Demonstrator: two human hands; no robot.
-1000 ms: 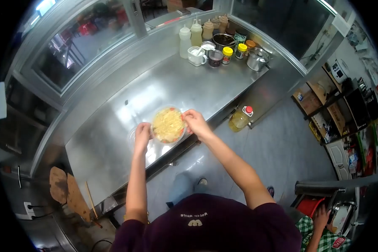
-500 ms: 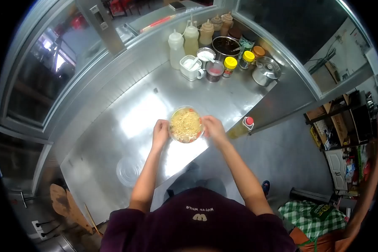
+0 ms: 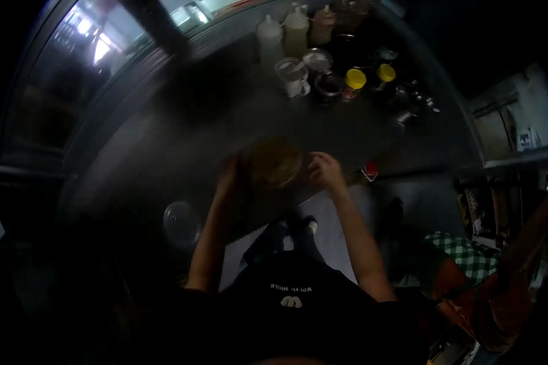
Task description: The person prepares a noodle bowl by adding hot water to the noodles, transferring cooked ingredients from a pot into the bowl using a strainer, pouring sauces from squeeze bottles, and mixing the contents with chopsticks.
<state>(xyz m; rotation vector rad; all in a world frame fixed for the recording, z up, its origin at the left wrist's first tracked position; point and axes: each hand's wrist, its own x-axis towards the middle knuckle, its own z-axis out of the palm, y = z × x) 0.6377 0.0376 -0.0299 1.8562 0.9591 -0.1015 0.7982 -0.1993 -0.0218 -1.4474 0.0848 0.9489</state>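
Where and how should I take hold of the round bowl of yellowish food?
Probably by two opposite sides of the clear, round bowl, just below its rim: the bare left hand coming from the left, the bare right hand from the right. The open, round top bares the yellowish food, so gripping from above risks touching it; the dim blur hides the wall's depth.

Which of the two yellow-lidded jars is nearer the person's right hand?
The picture-left yellow-lidded jar, beside the dark-looking tub. The other yellow-lidded jar stands farther right and farther back, so farther from the right hand.
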